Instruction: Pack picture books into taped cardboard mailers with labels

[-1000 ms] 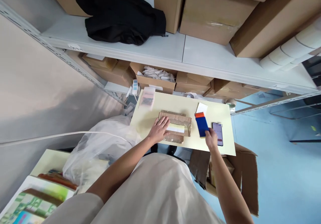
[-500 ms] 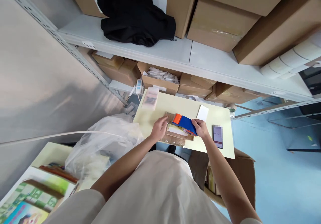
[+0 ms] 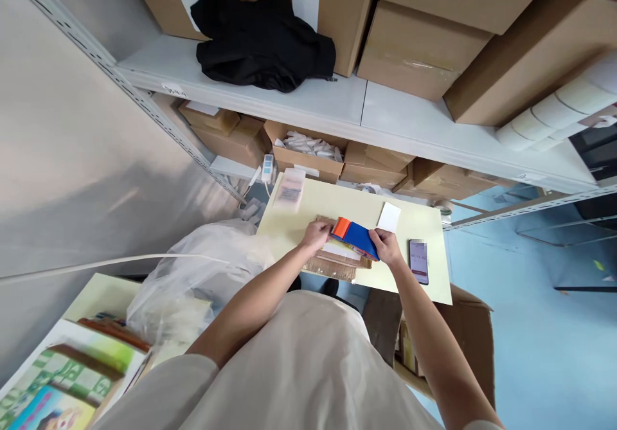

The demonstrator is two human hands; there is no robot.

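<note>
My right hand (image 3: pixel 387 247) is closed around one end of a blue and orange tape dispenser (image 3: pixel 359 236), held over the table. At the dispenser's orange end, my left hand (image 3: pixel 317 234) has its fingers pinched together; what lies between them is too small to make out. Below the dispenser lies a flat brown cardboard package (image 3: pixel 332 268) with a shiny, clear-taped surface and a pale label (image 3: pixel 342 250). The dispenser and my left hand cover part of the package.
The pale table (image 3: pixel 419 221) also bears a phone (image 3: pixel 418 261), a white card (image 3: pixel 388 216) and a pinkish translucent packet (image 3: pixel 290 189). Shelves with cardboard boxes (image 3: pixel 424 44) and a black garment (image 3: pixel 265 41) stand ahead. Clear plastic (image 3: pixel 193 276) lies left; an open carton (image 3: pixel 465 346) stands right.
My left hand has moved right to the orange end of the tape dispenser, its fingers drawn together there. My right hand and the dispenser have stayed nearly in place.
</note>
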